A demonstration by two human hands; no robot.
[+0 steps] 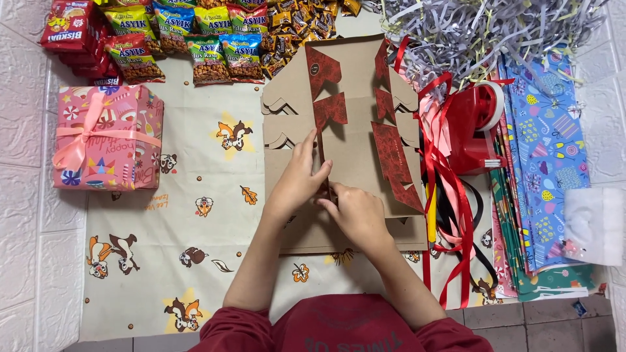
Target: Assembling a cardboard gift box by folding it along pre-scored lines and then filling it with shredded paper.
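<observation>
A stack of flat brown cardboard box blanks with dark red patterned panels lies on a cartoon-printed cloth in front of me. My left hand rests on the top blank, fingers pinching at its lower middle edge. My right hand meets it there, thumb and fingers gripping the same edge of the top blank. Both hands touch the cardboard near its centre fold.
A pink wrapped gift box with a ribbon bow sits at the left. Snack packets line the top. Shredded silver paper, a red tape dispenser, red ribbons and wrapping paper sheets lie at the right.
</observation>
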